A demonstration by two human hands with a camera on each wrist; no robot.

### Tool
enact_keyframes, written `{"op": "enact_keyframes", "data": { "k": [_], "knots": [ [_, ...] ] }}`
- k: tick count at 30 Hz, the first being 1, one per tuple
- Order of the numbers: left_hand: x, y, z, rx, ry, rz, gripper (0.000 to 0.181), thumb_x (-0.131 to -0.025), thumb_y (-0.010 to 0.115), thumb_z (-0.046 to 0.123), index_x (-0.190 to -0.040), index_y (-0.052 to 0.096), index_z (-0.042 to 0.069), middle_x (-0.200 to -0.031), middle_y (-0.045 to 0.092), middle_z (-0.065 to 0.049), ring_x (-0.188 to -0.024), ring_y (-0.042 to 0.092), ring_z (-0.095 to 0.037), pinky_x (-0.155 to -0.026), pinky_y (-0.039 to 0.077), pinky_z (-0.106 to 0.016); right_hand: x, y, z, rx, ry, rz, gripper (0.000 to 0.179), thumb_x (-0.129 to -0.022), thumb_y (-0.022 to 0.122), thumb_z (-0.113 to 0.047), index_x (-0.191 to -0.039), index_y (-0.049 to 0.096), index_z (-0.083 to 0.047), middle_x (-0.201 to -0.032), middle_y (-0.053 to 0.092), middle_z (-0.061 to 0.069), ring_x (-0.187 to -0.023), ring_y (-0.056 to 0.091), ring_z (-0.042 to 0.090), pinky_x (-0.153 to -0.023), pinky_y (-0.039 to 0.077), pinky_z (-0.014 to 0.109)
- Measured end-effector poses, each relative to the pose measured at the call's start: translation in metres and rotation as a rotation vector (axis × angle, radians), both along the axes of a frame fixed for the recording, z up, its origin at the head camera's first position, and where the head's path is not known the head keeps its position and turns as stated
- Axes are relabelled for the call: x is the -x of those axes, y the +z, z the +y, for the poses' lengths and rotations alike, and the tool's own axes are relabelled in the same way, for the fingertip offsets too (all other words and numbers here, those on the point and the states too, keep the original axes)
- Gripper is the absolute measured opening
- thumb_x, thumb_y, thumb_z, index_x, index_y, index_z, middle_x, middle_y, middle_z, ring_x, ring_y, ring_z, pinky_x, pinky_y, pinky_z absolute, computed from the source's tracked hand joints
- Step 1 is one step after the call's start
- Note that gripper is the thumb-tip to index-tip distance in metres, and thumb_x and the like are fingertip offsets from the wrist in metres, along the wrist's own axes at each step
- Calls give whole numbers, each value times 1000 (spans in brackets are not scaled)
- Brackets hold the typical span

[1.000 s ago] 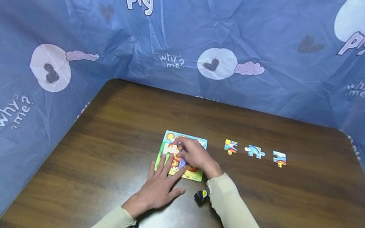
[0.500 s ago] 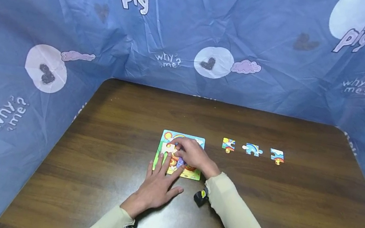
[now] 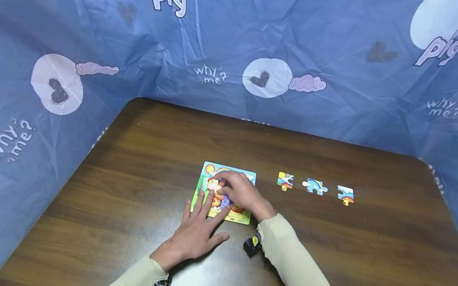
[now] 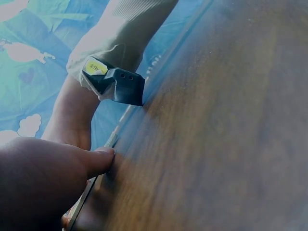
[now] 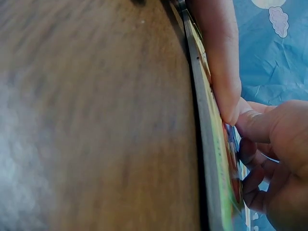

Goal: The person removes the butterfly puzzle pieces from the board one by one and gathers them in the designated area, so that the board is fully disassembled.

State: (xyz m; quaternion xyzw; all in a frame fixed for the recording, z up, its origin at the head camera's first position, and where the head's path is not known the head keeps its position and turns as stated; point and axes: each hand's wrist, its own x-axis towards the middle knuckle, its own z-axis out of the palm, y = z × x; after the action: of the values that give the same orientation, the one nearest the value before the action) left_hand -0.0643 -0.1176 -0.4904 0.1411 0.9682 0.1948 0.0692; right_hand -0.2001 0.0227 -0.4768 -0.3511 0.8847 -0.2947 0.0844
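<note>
puzzle board [image 3: 244,219]: blue, green, yellow | middle loose piece [image 3: 315,184]: blue, rainbow-striped | table [image 3: 374,246]: brown woodgrain | sleeves [image 3: 302,274]: cream

Two arms [image 3: 301,267] in long pale cream cloth sleeves [image 3: 132,283], extended forward, left-hand grip [image 3: 193,235] palm down, fingers spread and straight, right-hand grip [image 3: 241,191] farther forward, fingers bent, right forearm slanting leftward

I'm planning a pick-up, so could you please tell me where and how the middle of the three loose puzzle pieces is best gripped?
I'd probably pinch the middle puzzle piece by its left knob and right knob, coming from above; it lies flat on the table, and both knobs jut out sideways.
</note>
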Motion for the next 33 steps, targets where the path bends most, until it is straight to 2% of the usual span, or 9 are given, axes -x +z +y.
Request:
{"op": "enact_keyframes", "data": {
  "k": [3, 7, 11, 17, 25, 33],
  "knots": [
    [1, 0, 1, 0, -2, 0, 64, -100, 50, 52, -157, 35, 26, -168, 8, -24, -155, 0, -49, -120, 9, -72, 1, -1, 1, 0, -7, 11, 29, -92, 71, -8, -121, 70, -11, -89, 69, 2, -78, 58, 9, -76, 49, 26],
    [2, 0, 0, 14, -12, 13, 64, -100, 50, 52, -157, 35, 26, -171, 7, -13, -155, 0, -50, -119, 10, -73, 2, 0, 0, 7, -4, 32, 30, -91, 72, -10, -120, 71, -11, -88, 69, 2, -79, 59, 10, -78, 50, 28],
    [2, 1, 0, 25, -22, 33, 64, -100, 50, 52, -156, 36, 24, -171, 14, -6, -154, 2, -52, -118, 11, -74, 3, 1, 0, 4, 5, 44, 31, -90, 72, -8, -121, 71, -10, -88, 70, 3, -81, 62, 11, -81, 52, 31],
    [2, 2, 2, 24, -34, 56, 64, -99, 52, 50, -155, 39, 22, -169, 22, -9, -153, 6, -53, -117, 13, -75, 6, 2, 0, -5, -14, 30, 30, -91, 71, -8, -120, 71, -8, -89, 71, 5, -83, 63, 13, -82, 53, 32],
    [0, 1, 3, 31, -34, 27, 65, -100, 50, 52, -157, 35, 24, -170, 18, -7, -154, 3, -51, -118, 11, -74, 5, 3, 3, 41, -23, 5, 30, -90, 72, -6, -120, 70, -3, -88, 70, 7, -82, 63, 13, -83, 53, 31],
    [-2, -1, 2, 27, -17, 22, 65, -100, 50, 52, -157, 35, 24, -170, 18, -6, -155, 2, -50, -118, 11, -75, 6, 4, 5, 80, -13, -34, 31, -91, 71, -8, -122, 69, -3, -89, 70, 7, -75, 60, 8, -74, 51, 23]
  ]
}}
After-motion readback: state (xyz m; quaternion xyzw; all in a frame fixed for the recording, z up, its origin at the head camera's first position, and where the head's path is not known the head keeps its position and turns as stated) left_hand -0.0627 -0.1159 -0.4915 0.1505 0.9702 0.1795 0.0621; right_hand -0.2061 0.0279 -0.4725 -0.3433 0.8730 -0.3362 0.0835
